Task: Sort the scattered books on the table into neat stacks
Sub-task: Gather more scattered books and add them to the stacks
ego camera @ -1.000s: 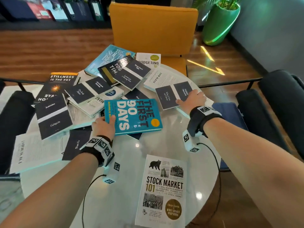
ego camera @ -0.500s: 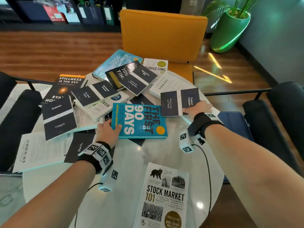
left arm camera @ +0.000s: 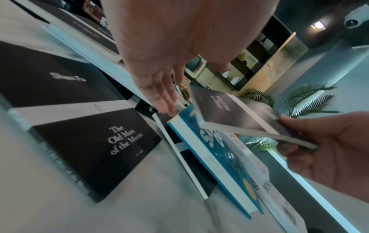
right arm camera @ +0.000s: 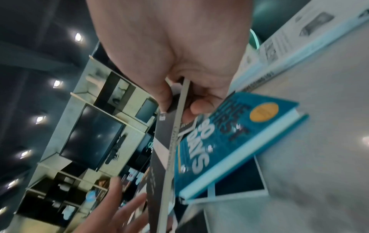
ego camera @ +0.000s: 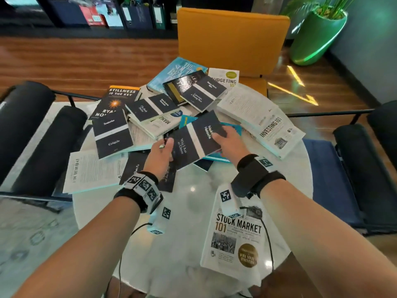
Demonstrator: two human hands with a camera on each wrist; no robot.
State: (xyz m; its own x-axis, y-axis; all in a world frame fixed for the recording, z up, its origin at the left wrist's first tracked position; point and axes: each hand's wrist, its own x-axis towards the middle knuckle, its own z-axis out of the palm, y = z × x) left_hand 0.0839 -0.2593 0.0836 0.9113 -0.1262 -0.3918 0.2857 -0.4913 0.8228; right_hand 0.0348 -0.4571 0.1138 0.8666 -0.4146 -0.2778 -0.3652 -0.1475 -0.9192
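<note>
The thin black paperback with a white band (ego camera: 196, 139) hangs tilted over the teal hardback (right arm camera: 235, 135) at mid-table (ego camera: 189, 211), right hand (ego camera: 228, 143) pinching its far end; left hand (ego camera: 161, 155), fingers straight (holding nothing), reaches for the near end.

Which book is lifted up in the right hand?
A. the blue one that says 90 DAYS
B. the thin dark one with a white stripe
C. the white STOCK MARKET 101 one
B: the right hand pinches the thin dark book by one end, above the blue book lying flat.
</note>
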